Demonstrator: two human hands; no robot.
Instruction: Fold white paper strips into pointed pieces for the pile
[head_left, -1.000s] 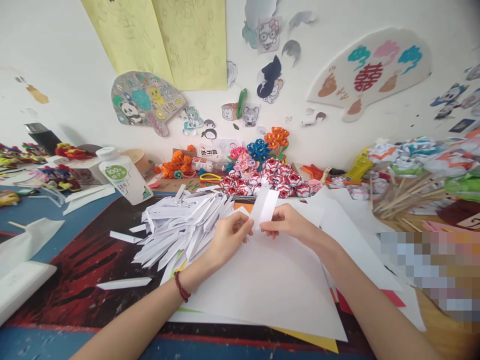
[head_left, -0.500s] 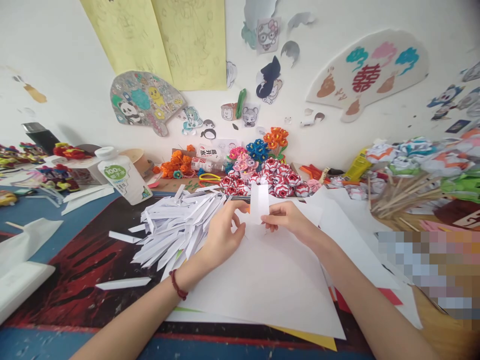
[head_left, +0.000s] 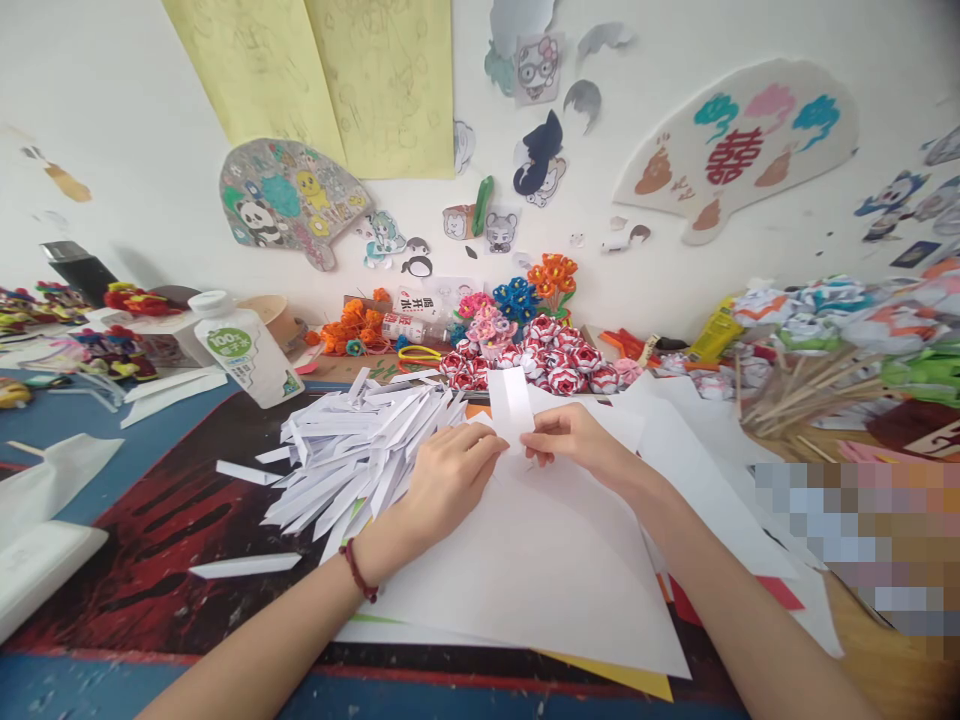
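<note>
A small creased piece of white paper (head_left: 512, 402) stands upright between my two hands, above a large white sheet (head_left: 540, 560). My right hand (head_left: 559, 437) pinches its lower right edge. The fingertips of my left hand (head_left: 459, 470) are closed at its lower left corner, with the back of the hand turned up. Just left of my left hand lies a heap of folded white paper strips (head_left: 352, 450). Two loose strips, one nearer (head_left: 246, 567) and one farther (head_left: 247, 472), rest on the dark red and black mat.
A white bottle (head_left: 247, 350) stands at the back left. Red and white paper flowers (head_left: 566, 360) sit behind my hands. Wooden sticks (head_left: 814, 385) lie at the right, near more paper flowers (head_left: 840, 305). A white object (head_left: 45, 570) lies at the left edge.
My left hand has moved right and turned over, its fingers now closing at the paper's lower corner. The paper has shifted slightly left and tilted. My right hand has barely moved.
</note>
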